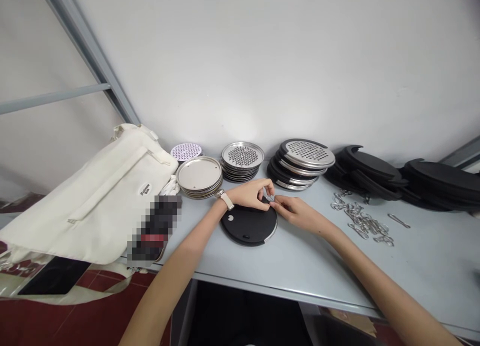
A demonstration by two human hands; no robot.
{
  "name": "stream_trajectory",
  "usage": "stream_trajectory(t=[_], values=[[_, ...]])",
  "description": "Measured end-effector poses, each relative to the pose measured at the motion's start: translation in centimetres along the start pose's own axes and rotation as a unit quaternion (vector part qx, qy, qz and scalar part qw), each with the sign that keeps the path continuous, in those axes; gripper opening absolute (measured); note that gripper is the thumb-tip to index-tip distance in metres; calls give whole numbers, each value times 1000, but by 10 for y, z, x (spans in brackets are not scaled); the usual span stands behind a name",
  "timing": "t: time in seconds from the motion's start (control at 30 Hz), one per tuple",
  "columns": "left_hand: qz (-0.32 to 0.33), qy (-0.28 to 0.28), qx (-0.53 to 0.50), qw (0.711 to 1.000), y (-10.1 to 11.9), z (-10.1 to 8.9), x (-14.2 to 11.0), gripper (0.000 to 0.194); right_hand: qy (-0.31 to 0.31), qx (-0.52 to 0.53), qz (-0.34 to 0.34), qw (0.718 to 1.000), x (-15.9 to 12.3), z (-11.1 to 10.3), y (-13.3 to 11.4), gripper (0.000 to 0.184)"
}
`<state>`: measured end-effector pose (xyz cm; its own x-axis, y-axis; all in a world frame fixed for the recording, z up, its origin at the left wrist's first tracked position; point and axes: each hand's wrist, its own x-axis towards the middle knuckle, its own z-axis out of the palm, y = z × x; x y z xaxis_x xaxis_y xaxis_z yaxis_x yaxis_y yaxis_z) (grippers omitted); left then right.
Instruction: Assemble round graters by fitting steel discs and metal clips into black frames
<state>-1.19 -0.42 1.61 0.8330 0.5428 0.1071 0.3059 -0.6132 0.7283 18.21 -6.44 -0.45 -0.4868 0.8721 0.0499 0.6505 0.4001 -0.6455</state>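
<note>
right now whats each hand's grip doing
Left hand: curled over the black disc; grip can't be told.
Right hand: bent at the disc's edge; grip can't be told.

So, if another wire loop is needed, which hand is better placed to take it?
Probably the right hand: the loose loops lie on its side of the table. The left hand, bent over the black disc, is farther from them.

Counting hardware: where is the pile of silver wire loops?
In the head view's right half, the pile lies right of the right hand, in front of round black pieces.
</note>
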Motion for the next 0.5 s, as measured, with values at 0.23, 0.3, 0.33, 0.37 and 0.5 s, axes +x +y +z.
stream_trajectory(t=[0.23, 0.3, 0.33, 0.37, 0.5], values=[[5, 4, 10, 1000, 2, -1, 1, 26, 5, -5, -17, 1000, 0, 0, 0, 32], [11, 6, 10, 1000, 2, -1, 1, 21, 4, -10, -22, 1000, 0, 0, 2, 32], [15, 8, 7, 1000, 2, 0, 1, 20, 4, -14, -23, 1000, 0, 0, 3, 32], [20, 11, 3, 1000, 1, 0, 2, 19, 4, -17, -23, 1000, 1, 0, 4, 32], [22, 11, -7, 1000, 0, 1, 3, 18, 4, -23, -29, 999, 2, 1, 7, 32]])
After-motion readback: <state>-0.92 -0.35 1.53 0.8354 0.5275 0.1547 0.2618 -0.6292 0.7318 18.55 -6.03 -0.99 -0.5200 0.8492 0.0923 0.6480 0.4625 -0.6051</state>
